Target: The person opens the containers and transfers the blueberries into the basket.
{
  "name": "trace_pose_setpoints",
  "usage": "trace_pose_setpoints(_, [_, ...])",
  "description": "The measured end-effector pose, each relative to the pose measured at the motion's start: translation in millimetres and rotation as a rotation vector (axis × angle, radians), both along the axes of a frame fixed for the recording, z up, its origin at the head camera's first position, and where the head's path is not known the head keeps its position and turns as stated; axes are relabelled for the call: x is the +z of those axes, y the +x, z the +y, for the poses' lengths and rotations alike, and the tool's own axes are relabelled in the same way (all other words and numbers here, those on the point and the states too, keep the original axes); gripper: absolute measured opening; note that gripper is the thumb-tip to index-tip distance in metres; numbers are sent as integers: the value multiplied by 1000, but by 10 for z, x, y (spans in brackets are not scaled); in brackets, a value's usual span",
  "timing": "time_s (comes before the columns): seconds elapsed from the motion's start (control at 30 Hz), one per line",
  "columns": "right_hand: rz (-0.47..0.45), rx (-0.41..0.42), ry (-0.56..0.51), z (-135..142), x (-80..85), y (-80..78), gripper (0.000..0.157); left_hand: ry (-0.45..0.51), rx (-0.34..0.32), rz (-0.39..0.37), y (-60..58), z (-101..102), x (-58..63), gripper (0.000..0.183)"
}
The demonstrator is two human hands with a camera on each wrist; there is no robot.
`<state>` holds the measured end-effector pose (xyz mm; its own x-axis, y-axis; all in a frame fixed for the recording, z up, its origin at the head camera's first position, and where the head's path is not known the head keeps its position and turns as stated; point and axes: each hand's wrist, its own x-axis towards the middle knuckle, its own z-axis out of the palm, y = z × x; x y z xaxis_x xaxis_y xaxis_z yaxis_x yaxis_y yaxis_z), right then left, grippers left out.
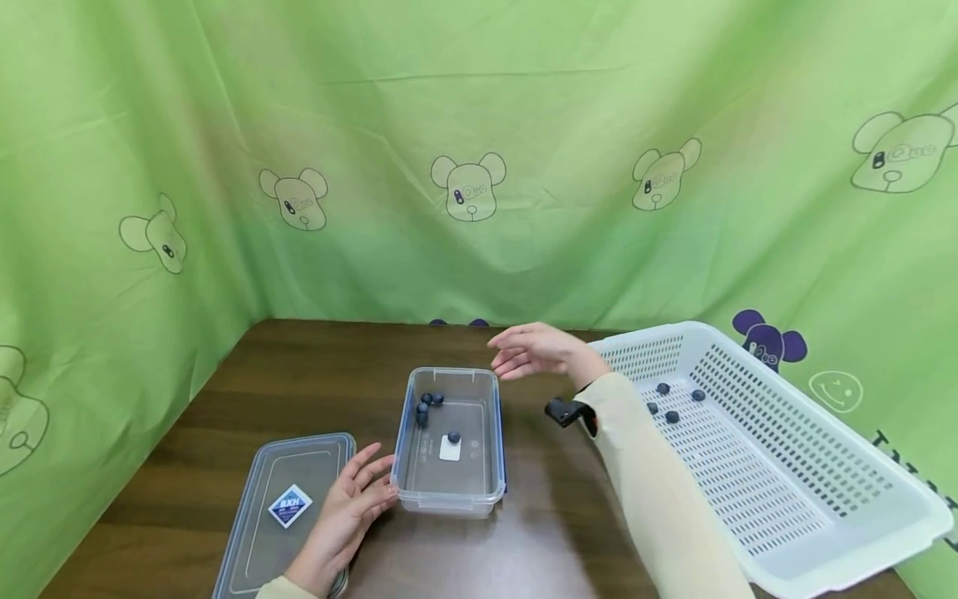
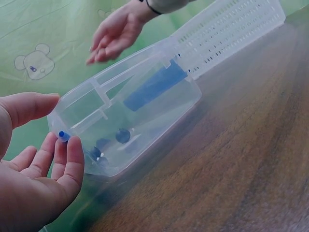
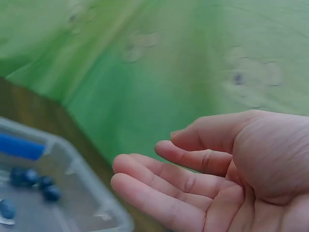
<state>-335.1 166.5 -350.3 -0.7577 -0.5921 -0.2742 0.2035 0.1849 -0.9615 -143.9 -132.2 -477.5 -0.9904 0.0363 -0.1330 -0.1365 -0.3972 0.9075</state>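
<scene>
A clear plastic food box [image 1: 449, 502] with blue side clips stands uncovered on the table. Several blueberries [image 1: 422, 412] cluster along its left side, and a single blueberry [image 1: 454, 437] lies by a white sticker on the bottom. My left hand [image 1: 346, 507] touches the box's near left corner, fingers relaxed along the side and thumb at the rim, as the left wrist view also shows. Beyond the box's far right corner, my right hand [image 1: 542, 348] hovers in the air, fingers loosely bent. Nothing shows between its fingers in the right wrist view [image 3: 193, 179].
To the right, a white perforated basket [image 1: 756, 482] holds several blueberries [image 1: 672, 417], partly behind my right forearm. A clear lid [image 1: 258, 532] with a blue label lies left of the box, beneath my left wrist. Green printed cloth [image 1: 479, 100] hangs around the wooden table [image 1: 329, 374].
</scene>
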Motion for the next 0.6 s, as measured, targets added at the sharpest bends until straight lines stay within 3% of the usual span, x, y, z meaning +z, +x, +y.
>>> trace_pose_setpoints(0.2, [-38, 76, 55, -401, -217, 93, 41, 2, -3, -22, 11, -9, 2, 75])
trace_pose_setpoints(0.6, [65, 153, 356, -850, -436, 174, 26, 2, 4, -18, -2, 1, 14, 76])
